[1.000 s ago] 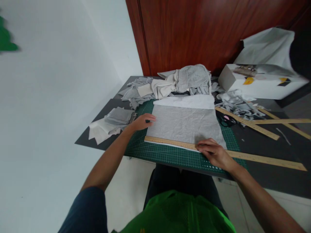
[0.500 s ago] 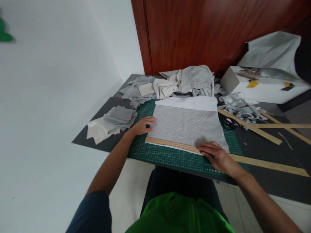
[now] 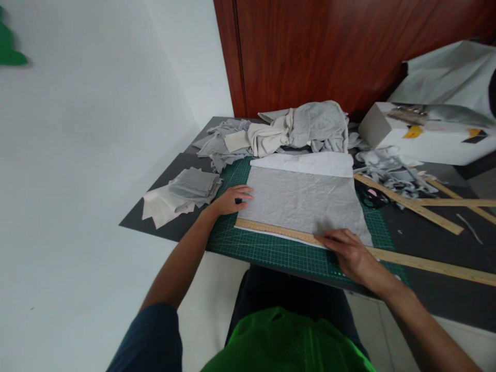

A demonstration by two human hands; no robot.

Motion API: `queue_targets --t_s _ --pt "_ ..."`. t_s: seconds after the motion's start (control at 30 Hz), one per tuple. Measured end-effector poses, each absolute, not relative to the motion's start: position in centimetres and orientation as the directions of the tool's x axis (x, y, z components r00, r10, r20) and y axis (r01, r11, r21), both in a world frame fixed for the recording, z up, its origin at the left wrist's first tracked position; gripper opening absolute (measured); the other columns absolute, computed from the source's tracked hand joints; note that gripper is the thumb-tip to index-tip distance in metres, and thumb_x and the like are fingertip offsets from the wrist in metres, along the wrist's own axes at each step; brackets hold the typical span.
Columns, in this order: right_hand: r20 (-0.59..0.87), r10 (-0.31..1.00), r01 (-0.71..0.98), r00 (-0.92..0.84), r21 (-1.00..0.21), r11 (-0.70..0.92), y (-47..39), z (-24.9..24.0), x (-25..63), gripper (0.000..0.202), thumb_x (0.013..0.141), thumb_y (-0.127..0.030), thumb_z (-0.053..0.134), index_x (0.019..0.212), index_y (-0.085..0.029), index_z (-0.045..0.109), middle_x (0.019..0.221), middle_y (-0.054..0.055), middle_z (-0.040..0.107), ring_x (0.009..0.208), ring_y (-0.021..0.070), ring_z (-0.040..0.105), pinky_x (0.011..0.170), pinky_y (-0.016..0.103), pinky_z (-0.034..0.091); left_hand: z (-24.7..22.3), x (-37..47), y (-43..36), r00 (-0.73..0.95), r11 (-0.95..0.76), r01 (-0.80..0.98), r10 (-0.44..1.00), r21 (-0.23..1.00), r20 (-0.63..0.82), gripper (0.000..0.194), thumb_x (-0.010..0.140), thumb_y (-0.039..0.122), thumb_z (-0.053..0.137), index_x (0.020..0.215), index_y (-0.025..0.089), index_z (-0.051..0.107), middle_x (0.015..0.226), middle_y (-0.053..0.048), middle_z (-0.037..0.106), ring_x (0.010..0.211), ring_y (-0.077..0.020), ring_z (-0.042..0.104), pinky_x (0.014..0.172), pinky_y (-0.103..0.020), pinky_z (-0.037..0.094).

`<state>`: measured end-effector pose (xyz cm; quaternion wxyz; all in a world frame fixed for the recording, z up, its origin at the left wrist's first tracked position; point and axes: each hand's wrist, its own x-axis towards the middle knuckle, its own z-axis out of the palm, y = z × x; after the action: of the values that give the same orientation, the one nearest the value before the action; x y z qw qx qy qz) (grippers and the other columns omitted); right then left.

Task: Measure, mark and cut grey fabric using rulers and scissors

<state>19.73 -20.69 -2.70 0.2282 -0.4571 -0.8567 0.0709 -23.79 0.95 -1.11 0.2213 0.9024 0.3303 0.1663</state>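
A grey cloth (image 3: 300, 199) with a white folded strip (image 3: 310, 163) at its far edge lies spread on a green cutting mat (image 3: 267, 251). Along its near edge runs a long wooden ruler (image 3: 277, 229), which extends past the cloth to the right. My left hand (image 3: 233, 199) rests at the cloth's left edge with its fingers stretched out, apart from the ruler. Over the ruler, near the cloth's right half, my right hand (image 3: 351, 253) has its fingers together and gripping it; the hand hides that part of the ruler.
Folded grey pieces (image 3: 196, 185) and cream cloth (image 3: 160, 204) lie at left. Crumpled fabric (image 3: 318, 124) is heaped behind. To the right are black-handled scissors (image 3: 372, 196), crossed wooden rulers (image 3: 414, 206), cloth scraps (image 3: 403, 173) and a white box (image 3: 434, 137).
The camera view has shifted slightly, so the table sits a little further right in the picture. Both hands, the ruler and the cloth keep nearly the same places relative to each other.
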Motion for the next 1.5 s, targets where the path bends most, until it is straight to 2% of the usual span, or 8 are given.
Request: queue_targets --t_s 0.3,0.47,0.57,0.63,0.93,1.07,1.2,1.5 --pt "0.27 0.87 0.849 -0.414 -0.231 0.475 -21.7 -1.0 17.3 0.068 0.085 0.008 0.045 0.137 -0.024 0.074 0.126 0.012 0.073 0.109 0.0283 0.06 0.089 0.042 0.048 -0.5 -23.8 1.0 0.725 -0.694 0.542 0.671 0.474 0.152 0.035 0.09 0.033 0.069 0.121 0.022 0.081 0.151 -0.012 0.066 0.147 -0.0303 0.054 0.126 -0.053 0.04" --pt "0.201 0.935 0.914 -0.292 -0.228 0.335 -22.6 -0.1 15.0 0.059 0.087 0.004 0.049 0.137 -0.017 0.072 0.132 0.015 0.071 0.111 0.0298 0.056 0.095 0.044 0.047 -0.1 -22.5 -0.5 0.668 -0.716 0.617 0.696 0.328 0.262 0.033 0.091 0.03 0.06 0.114 0.022 0.083 0.144 -0.011 0.07 0.144 -0.0337 0.055 0.124 -0.058 0.041" --pt "0.194 0.944 0.92 -0.265 -0.243 0.308 -22.7 -0.1 14.7 0.058 0.088 0.001 0.051 0.141 -0.015 0.069 0.138 0.016 0.068 0.115 0.0314 0.055 0.096 0.046 0.047 0.0 -21.5 -3.0 0.6 -0.7 0.638 0.713 0.321 0.363 0.033 0.097 0.031 0.054 0.113 0.023 0.081 0.129 -0.008 0.076 0.128 -0.0291 0.064 0.118 -0.053 0.047" --pt "0.202 0.946 0.916 -0.255 -0.262 0.303 -22.9 -0.2 14.8 0.058 0.089 -0.001 0.052 0.143 -0.016 0.067 0.141 0.017 0.067 0.118 0.0317 0.055 0.098 0.048 0.047 -0.1 -21.2 -4.6 0.612 -0.699 0.623 0.715 0.351 0.338 0.03 0.098 0.036 0.056 0.112 0.025 0.08 0.122 -0.006 0.078 0.12 -0.0267 0.067 0.114 -0.048 0.051" --pt "0.388 0.882 0.801 -0.268 -0.418 0.428 -22.8 -1.7 16.5 0.049 0.099 -0.007 0.05 0.145 -0.018 0.064 0.136 0.015 0.071 0.119 0.0291 0.063 0.102 0.049 0.053 -1.7 -22.8 -6.1 0.584 -0.64 0.663 0.767 0.389 0.267 0.031 0.096 0.045 0.06 0.114 0.028 0.079 0.132 -0.004 0.076 0.128 -0.0274 0.067 0.118 -0.05 0.048" --pt "0.488 0.856 0.75 -0.172 -0.499 0.434 -22.1 -1.2 20.1 0.033 0.103 -0.013 0.054 0.126 -0.024 0.074 0.12 0.011 0.077 0.11 0.0259 0.069 0.098 0.047 0.057 -1.7 -22.5 -6.8 0.549 -0.606 0.682 0.794 0.409 0.26 0.032 0.095 0.043 0.061 0.117 0.028 0.077 0.133 -0.004 0.075 0.128 -0.0274 0.066 0.119 -0.05 0.047" --pt "0.415 0.885 0.774 -0.211 -0.482 0.411 -21.4 -0.4 24.2 0.018 0.102 -0.021 0.063 0.113 -0.023 0.078 0.112 0.011 0.078 0.105 0.0267 0.07 0.094 0.047 0.059 -1.4 -22.1 -7.7 0.507 -0.571 0.724 0.821 0.387 0.261 0.032 0.094 0.04 0.061 0.118 0.027 0.077 0.135 -0.007 0.074 0.129 -0.03 0.065 0.117 -0.053 0.046" --pt "0.271 0.904 0.773 -0.331 -0.472 0.424 -20.9 -0.5 27.6 0.023 0.1 -0.029 0.068 0.12 -0.025 0.079 0.121 0.011 0.078 0.116 0.0297 0.071 0.099 0.052 0.058 -0.9 -20.6 -10.8 0.43 -0.534 0.785 0.834 0.315 0.345 0.023 0.102 0.035 0.055 0.098 0.024 0.075 0.115 -0.008 0.076 0.116 -0.0293 0.064 0.106 -0.049 0.047"
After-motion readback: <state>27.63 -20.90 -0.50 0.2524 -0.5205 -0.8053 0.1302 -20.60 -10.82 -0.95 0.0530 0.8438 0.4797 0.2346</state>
